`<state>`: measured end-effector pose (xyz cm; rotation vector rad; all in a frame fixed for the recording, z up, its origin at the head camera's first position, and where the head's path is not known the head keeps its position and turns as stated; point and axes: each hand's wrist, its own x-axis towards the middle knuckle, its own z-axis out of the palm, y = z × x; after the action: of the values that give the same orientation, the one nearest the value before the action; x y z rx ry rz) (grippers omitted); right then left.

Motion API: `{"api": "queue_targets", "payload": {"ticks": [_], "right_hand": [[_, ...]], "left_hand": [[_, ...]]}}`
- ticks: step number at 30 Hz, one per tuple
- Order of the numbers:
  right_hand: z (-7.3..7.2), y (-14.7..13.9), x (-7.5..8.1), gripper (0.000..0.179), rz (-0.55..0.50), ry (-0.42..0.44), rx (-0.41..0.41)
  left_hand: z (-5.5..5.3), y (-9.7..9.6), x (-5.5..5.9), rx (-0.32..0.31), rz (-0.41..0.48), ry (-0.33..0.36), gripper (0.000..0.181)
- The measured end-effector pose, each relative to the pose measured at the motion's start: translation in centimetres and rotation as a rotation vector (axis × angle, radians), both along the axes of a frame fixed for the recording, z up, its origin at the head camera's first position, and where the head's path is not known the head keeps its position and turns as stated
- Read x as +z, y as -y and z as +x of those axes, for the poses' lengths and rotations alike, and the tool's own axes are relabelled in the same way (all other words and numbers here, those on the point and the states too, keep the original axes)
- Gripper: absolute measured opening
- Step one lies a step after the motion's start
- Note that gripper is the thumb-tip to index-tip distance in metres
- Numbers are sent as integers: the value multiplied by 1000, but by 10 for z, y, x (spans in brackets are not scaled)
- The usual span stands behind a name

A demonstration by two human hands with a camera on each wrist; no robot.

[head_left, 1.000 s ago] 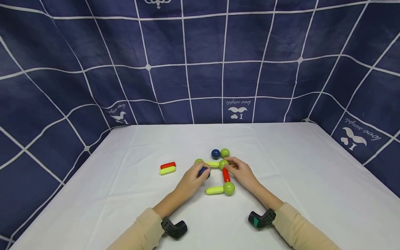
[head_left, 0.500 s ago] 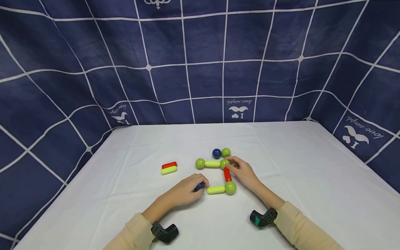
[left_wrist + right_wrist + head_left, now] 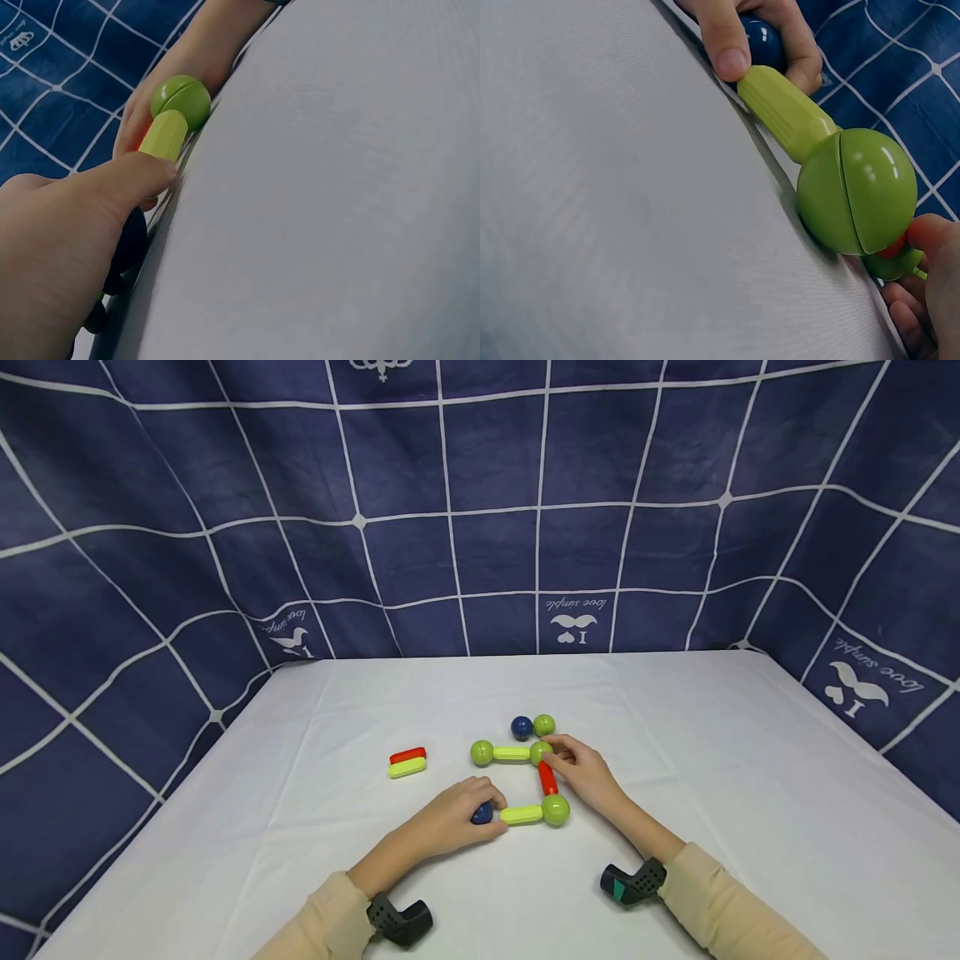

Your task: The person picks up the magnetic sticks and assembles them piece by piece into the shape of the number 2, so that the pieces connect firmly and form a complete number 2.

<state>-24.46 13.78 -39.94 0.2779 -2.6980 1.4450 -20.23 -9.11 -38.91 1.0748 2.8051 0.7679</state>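
My left hand (image 3: 456, 818) holds a dark blue ball (image 3: 482, 813) at the left end of a yellow-green rod (image 3: 521, 815). Its thumb lies against that rod end in the right wrist view. A larger green ball (image 3: 556, 810) joins this rod to a red rod (image 3: 547, 779), which runs back to a smaller green ball (image 3: 538, 752). My right hand (image 3: 588, 774) pinches this smaller ball near the red rod's top. From there a second yellow-green rod (image 3: 512, 753) extends left to another green ball (image 3: 482, 752). Whether the blue ball touches the rod, I cannot tell.
Behind the joined pieces, a loose blue ball (image 3: 522, 727) and a green ball (image 3: 543, 725) sit side by side. Off to the left lie a red rod (image 3: 408, 755) and a yellow-green rod (image 3: 407, 767). A white cloth (image 3: 675, 727) covers the table, with a dark blue checked curtain (image 3: 495, 560) around it.
Carrying the blue ball, my left hand has come from beside the back left green ball forward to the front rod's free end. My right hand has stayed at the corner ball.
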Motion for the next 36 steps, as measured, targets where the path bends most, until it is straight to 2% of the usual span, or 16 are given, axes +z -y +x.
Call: {"api": "queue_targets", "payload": {"ticks": [10,23,36], "right_hand": [[1,1,0,36,4,-8,-8],[0,1,0,35,7,-4,-11],[0,0,0,36,16,2,12]], "left_hand": [[2,-3,-1,-4,123,96,19],[4,-5,0,5,146,161,21],[3,-4,0,13,94,120,26]]}}
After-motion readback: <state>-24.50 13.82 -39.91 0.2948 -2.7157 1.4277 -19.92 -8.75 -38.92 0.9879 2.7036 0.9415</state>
